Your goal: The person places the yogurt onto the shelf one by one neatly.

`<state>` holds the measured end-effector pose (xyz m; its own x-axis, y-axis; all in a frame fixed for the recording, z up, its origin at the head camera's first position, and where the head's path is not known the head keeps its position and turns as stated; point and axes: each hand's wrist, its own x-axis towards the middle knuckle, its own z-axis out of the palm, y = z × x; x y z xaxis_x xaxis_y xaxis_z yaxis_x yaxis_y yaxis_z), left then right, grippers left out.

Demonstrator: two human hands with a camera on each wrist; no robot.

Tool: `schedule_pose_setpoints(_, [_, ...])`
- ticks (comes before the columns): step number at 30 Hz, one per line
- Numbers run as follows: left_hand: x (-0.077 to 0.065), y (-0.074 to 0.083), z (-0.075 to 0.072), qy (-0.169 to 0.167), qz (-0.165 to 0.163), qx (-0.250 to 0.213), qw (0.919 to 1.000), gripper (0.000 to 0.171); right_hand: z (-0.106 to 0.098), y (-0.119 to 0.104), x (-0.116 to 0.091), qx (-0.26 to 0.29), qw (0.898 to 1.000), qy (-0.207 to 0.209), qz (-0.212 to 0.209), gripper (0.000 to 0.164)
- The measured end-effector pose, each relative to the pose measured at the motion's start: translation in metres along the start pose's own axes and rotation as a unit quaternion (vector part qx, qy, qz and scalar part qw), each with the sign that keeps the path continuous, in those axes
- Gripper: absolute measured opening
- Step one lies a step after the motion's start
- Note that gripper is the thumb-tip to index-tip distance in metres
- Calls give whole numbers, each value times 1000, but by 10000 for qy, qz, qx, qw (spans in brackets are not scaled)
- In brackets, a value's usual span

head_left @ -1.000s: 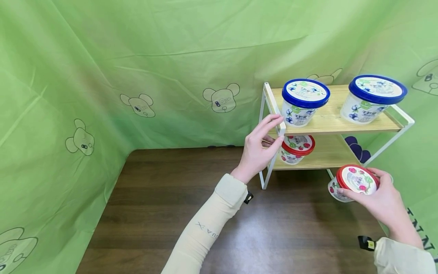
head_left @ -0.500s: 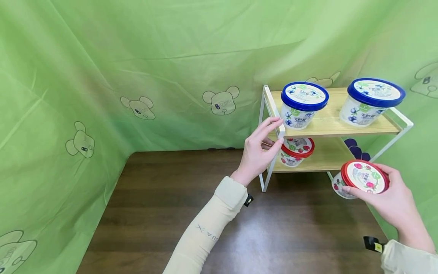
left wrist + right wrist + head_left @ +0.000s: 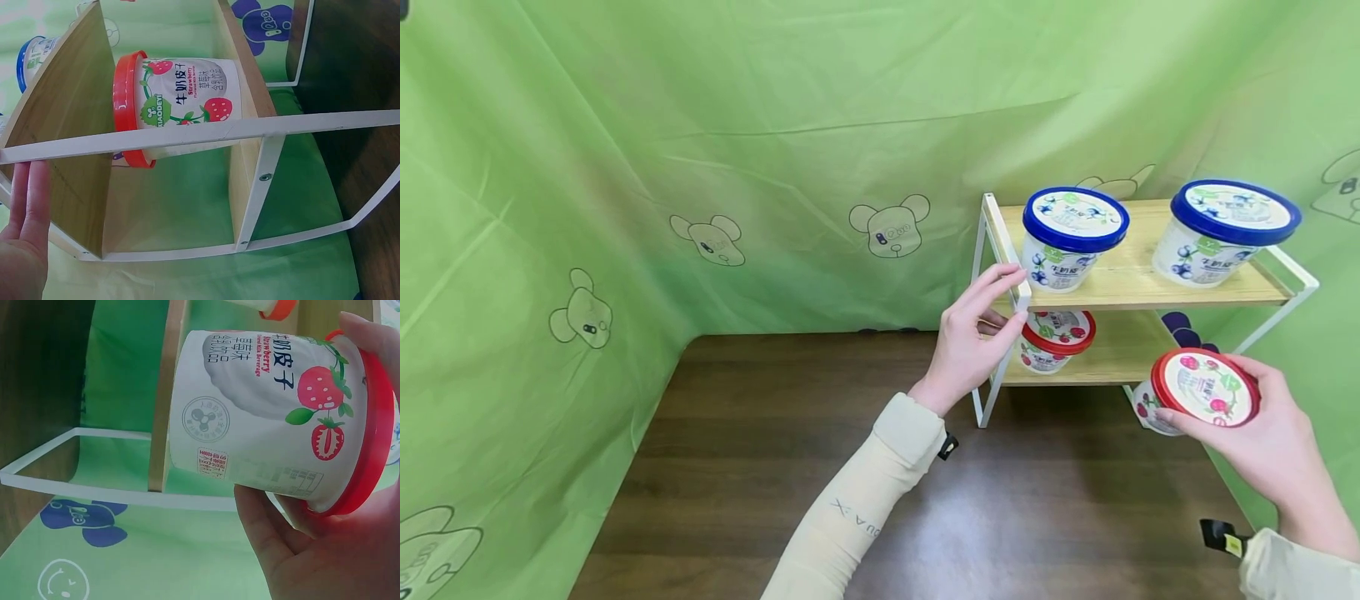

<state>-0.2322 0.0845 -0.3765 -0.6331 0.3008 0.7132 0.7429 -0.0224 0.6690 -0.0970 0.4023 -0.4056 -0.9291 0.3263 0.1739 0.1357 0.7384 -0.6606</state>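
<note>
My right hand (image 3: 1270,433) grips a white tub with a red lid (image 3: 1206,387), its thumb on the near side and its fingers round the far side. In the right wrist view the tub (image 3: 262,412) shows strawberries, its base by the lower shelf's front edge; I cannot tell whether they touch. My left hand (image 3: 970,333) holds the white frame at the left front corner of a two-tier wooden shelf rack (image 3: 1142,275), fingers and thumb on the bar. Near it, a second red-lidded strawberry tub (image 3: 1051,354) stands upright on the lower shelf's left side.
Two blue-lidded blueberry tubs stand on the upper shelf, a left tub (image 3: 1063,258) and a right tub (image 3: 1206,250). The rack stands on a dark wooden table (image 3: 790,417). A green curtain (image 3: 775,167) with printed bear heads hangs behind and at both sides.
My right hand has carried the strawberry tub slightly rightward, and its lid has tipped toward the camera. The left hand stays on the frame. The head view has shifted slightly.
</note>
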Motion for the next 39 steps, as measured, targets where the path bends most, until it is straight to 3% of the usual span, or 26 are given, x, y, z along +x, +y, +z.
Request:
schedule_pose_setpoints(14, [0,-1,-1,34,19,-1,10000,48,-1,-8,8,382,9986,141,-334,107])
schedule_pose_setpoints(29, [-1,-3,2,65,-8,-38,10000,49,6,-10,13,1293,9909,367,-63,100])
schedule_pose_setpoints(39, [0,-2,2,43,-49,-18,10000,48,9,-13,18,1295,9900,529,-169,93])
